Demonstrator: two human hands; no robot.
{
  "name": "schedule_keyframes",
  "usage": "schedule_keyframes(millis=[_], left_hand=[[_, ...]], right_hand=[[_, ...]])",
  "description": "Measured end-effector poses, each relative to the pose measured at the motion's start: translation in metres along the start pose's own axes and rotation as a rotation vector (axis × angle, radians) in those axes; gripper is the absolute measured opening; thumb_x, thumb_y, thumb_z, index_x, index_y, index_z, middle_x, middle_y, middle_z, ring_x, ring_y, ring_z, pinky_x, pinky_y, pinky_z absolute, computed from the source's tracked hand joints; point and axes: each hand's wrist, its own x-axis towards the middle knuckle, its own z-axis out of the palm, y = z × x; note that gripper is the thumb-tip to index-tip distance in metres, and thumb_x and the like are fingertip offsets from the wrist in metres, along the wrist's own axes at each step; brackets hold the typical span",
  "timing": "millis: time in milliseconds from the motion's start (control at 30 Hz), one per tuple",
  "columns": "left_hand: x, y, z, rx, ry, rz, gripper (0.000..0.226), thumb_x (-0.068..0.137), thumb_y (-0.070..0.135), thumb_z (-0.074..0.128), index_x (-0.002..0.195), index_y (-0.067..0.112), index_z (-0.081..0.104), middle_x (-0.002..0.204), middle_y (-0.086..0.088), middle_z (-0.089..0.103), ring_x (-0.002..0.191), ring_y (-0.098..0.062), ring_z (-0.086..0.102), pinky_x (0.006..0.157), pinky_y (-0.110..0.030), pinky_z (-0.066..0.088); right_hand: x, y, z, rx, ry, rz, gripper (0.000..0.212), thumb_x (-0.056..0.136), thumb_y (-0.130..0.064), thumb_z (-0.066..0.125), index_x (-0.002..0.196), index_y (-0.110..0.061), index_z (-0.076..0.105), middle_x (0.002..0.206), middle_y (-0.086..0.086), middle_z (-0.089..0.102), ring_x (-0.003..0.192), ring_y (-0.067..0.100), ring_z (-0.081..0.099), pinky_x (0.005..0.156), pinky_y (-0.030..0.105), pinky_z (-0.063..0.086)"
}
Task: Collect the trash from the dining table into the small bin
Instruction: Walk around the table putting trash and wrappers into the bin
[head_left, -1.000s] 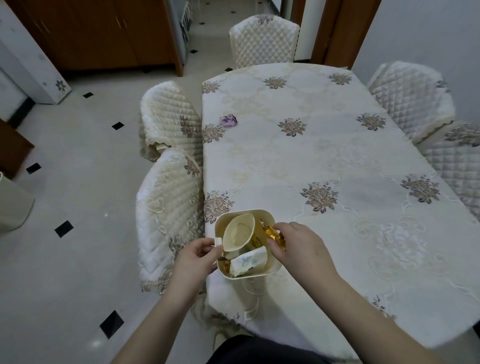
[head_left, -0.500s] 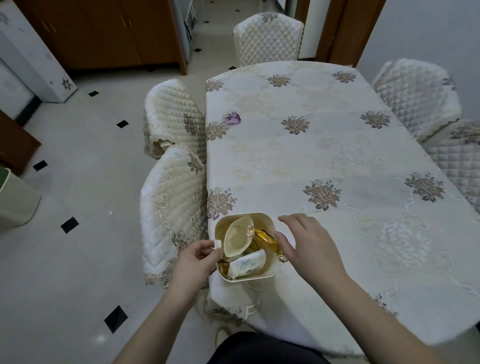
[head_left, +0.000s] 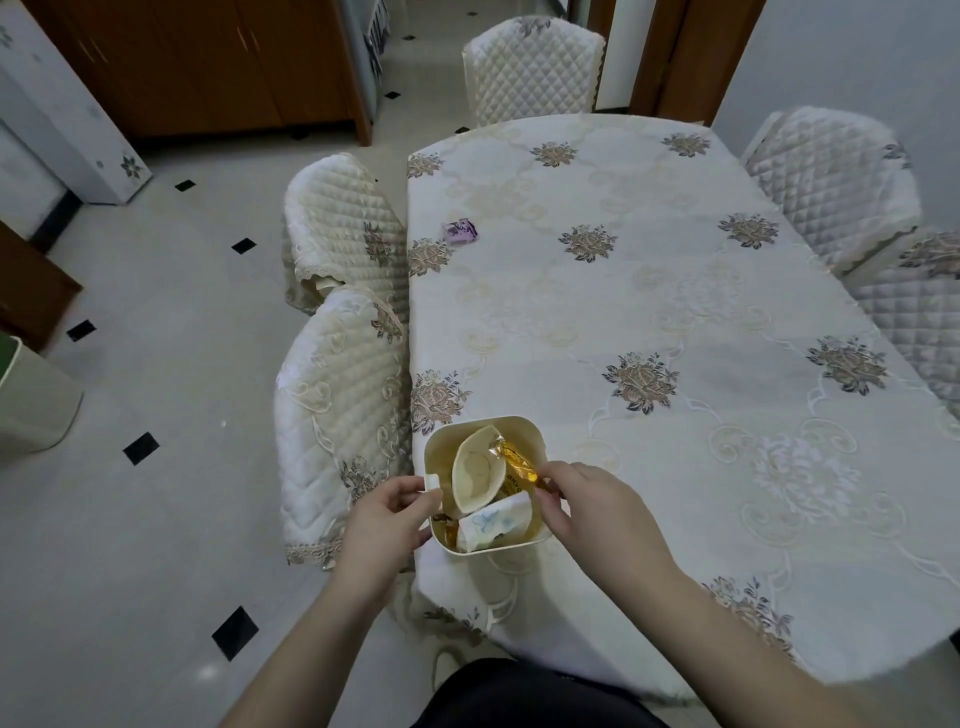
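Observation:
A small cream bin (head_left: 483, 420) stands on the near left corner of the dining table (head_left: 649, 306). Inside it lie a crushed paper cup (head_left: 475, 475), a white packet with blue print (head_left: 493, 525) and a gold wrapper (head_left: 517, 460). My left hand (head_left: 387, 519) grips the bin's left rim. At the right rim, the thumb and fingers of my right hand (head_left: 597, 504) pinch the end of the gold wrapper. A purple wrapper (head_left: 460, 230) lies far up the table near its left edge.
Quilted chairs stand along the table's left side (head_left: 337, 415), its far end (head_left: 530, 67) and its right side (head_left: 831, 182). A larger pale bin (head_left: 31, 405) sits on the tiled floor at the far left. Wooden cabinets line the back wall.
My right hand let go of the gold wrapper over the bin, opened, then closed again on the wrapper's end at the right rim. The left hand kept its grip on the bin.

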Motion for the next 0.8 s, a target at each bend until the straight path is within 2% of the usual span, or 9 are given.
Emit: schedule_keyframes(millis=[100,267,367,500,633,800], left_hand=[[-0.001,0.002,0.001,-0.008,-0.003,-0.009,0.014,0.090,0.010,0.070,0.103,0.010,0.073,0.091,-0.011,0.078,0.086,-0.021,0.072,0.073,-0.035,0.057],[-0.002,0.004,0.002,0.004,-0.001,-0.011,0.018,0.089,0.012,0.071,0.106,0.009,0.072,0.097,-0.017,0.076,0.091,-0.024,0.073,0.072,-0.034,0.058],[-0.003,0.006,0.003,0.014,0.005,-0.010,0.017,0.089,0.012,0.071,0.106,0.009,0.072,0.095,-0.014,0.077,0.090,-0.025,0.073,0.071,-0.033,0.058],[-0.004,0.009,0.002,0.015,0.022,-0.017,0.016,0.090,0.011,0.070,0.106,0.010,0.073,0.092,-0.009,0.078,0.089,-0.022,0.074,0.072,-0.033,0.059],[-0.008,0.015,0.003,-0.004,0.032,-0.013,0.013,0.091,0.008,0.068,0.103,0.010,0.072,0.091,-0.008,0.078,0.085,-0.020,0.072,0.073,-0.035,0.058],[-0.013,0.018,0.002,-0.015,0.046,-0.008,0.016,0.090,0.009,0.069,0.106,0.008,0.072,0.098,-0.012,0.076,0.086,-0.022,0.072,0.075,-0.037,0.057]], right_hand=[[0.001,0.003,0.002,-0.097,0.023,-0.054,0.021,0.087,-0.037,0.049,0.086,-0.023,0.065,0.069,-0.006,0.067,0.067,0.022,0.060,0.058,0.036,0.048],[0.001,0.006,0.001,-0.114,0.067,-0.052,0.027,0.086,-0.039,0.042,0.085,-0.025,0.065,0.070,-0.008,0.066,0.069,0.022,0.060,0.060,0.038,0.048],[0.002,0.009,-0.005,-0.100,0.127,-0.056,0.028,0.086,-0.038,0.043,0.089,-0.025,0.067,0.080,-0.007,0.068,0.075,0.021,0.062,0.063,0.034,0.049],[0.002,0.017,-0.010,-0.121,0.186,-0.063,0.034,0.087,-0.037,0.044,0.103,-0.019,0.069,0.100,-0.004,0.070,0.089,0.022,0.064,0.075,0.035,0.051],[0.004,0.025,-0.012,-0.211,0.176,-0.059,0.043,0.088,-0.037,0.043,0.117,-0.014,0.064,0.120,0.005,0.065,0.105,0.026,0.062,0.086,0.039,0.050],[0.002,0.026,-0.012,-0.236,0.118,-0.044,0.049,0.090,-0.041,0.040,0.128,-0.014,0.057,0.134,0.008,0.057,0.119,0.028,0.055,0.097,0.042,0.044]])
